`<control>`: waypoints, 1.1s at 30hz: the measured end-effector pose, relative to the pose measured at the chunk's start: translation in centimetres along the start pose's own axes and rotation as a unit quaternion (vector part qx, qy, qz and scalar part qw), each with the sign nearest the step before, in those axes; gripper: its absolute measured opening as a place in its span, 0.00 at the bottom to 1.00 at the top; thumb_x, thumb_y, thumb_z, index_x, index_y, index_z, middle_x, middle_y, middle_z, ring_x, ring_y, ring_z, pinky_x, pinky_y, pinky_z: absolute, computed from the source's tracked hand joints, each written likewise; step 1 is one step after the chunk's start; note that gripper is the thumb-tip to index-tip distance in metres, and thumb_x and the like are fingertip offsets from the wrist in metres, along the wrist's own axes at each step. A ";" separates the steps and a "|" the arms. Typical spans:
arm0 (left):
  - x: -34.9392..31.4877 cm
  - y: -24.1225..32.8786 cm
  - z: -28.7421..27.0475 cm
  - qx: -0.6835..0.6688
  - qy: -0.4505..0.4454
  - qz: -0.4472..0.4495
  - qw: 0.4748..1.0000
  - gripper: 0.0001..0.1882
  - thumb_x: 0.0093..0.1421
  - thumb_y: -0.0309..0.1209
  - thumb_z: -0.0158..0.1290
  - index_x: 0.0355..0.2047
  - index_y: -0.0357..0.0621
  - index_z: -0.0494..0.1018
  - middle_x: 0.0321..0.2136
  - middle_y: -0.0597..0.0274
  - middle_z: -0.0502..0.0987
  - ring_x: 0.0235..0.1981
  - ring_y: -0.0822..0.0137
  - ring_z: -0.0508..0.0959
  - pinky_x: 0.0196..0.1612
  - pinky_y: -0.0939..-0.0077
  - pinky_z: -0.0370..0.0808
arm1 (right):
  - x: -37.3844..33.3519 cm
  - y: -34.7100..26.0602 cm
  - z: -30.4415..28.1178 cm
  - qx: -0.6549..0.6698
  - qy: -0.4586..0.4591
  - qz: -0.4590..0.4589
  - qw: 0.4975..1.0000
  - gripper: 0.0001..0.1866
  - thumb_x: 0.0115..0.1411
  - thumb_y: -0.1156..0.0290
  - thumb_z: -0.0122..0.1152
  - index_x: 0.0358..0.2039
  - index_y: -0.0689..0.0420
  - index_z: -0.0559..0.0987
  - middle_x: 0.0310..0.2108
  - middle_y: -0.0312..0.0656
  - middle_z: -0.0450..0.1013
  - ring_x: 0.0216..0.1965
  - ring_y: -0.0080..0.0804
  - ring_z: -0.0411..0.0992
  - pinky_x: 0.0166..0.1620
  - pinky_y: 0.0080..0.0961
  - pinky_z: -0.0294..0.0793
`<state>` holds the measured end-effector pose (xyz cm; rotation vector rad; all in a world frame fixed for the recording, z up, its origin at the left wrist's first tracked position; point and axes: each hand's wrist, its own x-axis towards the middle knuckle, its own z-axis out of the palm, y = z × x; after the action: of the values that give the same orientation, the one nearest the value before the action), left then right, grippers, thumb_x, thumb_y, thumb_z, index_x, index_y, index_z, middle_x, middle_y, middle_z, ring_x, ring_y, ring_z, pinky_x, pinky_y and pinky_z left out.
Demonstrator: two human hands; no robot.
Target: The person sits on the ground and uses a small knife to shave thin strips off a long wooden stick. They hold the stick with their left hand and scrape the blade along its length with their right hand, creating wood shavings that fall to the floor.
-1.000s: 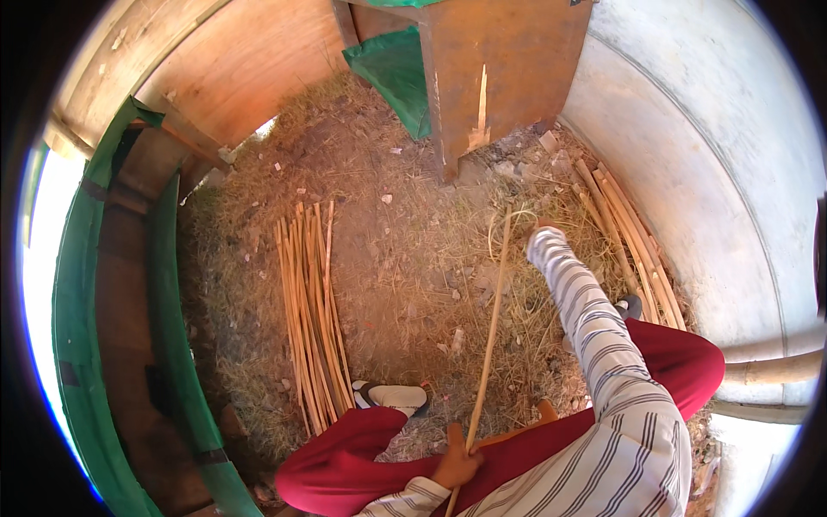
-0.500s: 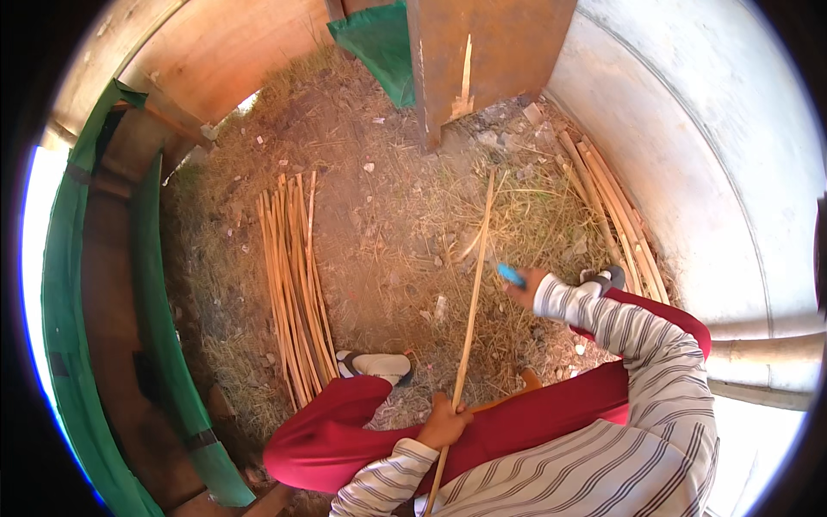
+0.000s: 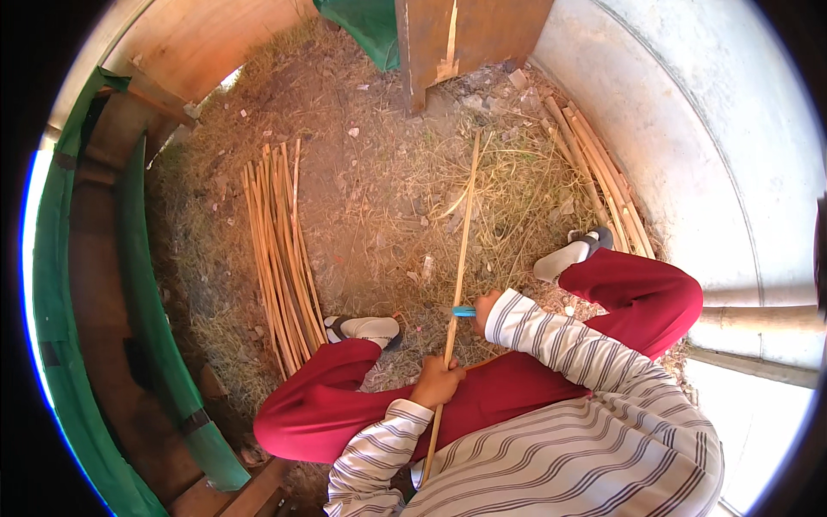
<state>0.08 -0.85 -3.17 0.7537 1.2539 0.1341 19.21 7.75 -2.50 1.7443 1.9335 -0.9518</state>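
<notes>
A long, thin bamboo strip (image 3: pixel 466 226) slants away from my lap over the ground, its far end near dry grass. My left hand (image 3: pixel 437 383) is closed around the strip above my thigh. In my right hand (image 3: pixel 487 310) is a small blue tool (image 3: pixel 464 311), gripped at the strip's right side. The tool lies across the strip a little beyond my left hand. Its blade or edge, if any, is too small to make out. A thin pale shaving or stalk (image 3: pixel 454 203) curves beside the strip.
To the left lies a bundle of bamboo strips (image 3: pixel 277 250) on the ground. More bamboo pieces (image 3: pixel 603 177) rest along the pale wall (image 3: pixel 689 129) at the right. A brown board (image 3: pixel 474 43) stands ahead; green sheeting (image 3: pixel 159 284) hangs at left. My feet are spread on dry grass.
My right hand has moved left and nearer to me, bringing the blue tool from beside the strip onto it. My left hand still grips the strip. The whole view has shifted slightly.
</notes>
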 end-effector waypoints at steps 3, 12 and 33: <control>0.6 -1.0 -0.1 0.028 -0.002 0.014 0.999 0.14 0.55 0.24 0.53 0.22 0.50 0.58 0.13 0.70 0.63 0.09 0.77 0.62 0.10 0.79 0.56 | 0.6 0.7 -0.2 -0.006 -0.043 0.007 0.999 0.15 0.51 0.63 0.66 0.36 0.59 0.83 0.29 0.56 0.79 0.33 0.54 0.80 0.39 0.44 0.81; 1.3 -2.2 0.1 0.091 0.042 0.020 0.995 0.11 0.51 0.26 0.55 0.19 0.37 0.64 0.26 0.53 0.63 0.21 0.61 0.70 0.25 0.64 0.68 | 1.0 0.6 3.4 -0.015 -0.028 0.042 0.999 0.14 0.53 0.67 0.65 0.39 0.59 0.83 0.39 0.56 0.77 0.41 0.52 0.79 0.42 0.43 0.80; 1.6 -2.2 0.1 0.077 0.073 0.036 0.994 0.09 0.51 0.29 0.54 0.20 0.39 0.67 0.13 0.61 0.67 0.17 0.70 0.67 0.23 0.67 0.65 | 4.8 2.2 4.0 -0.034 -0.009 0.030 0.999 0.16 0.61 0.63 0.55 0.45 0.55 0.82 0.41 0.54 0.79 0.45 0.51 0.78 0.48 0.44 0.78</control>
<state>0.06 -1.72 -5.75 0.9376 1.3868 0.1547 19.84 8.52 -9.05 1.7396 1.8692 -0.8671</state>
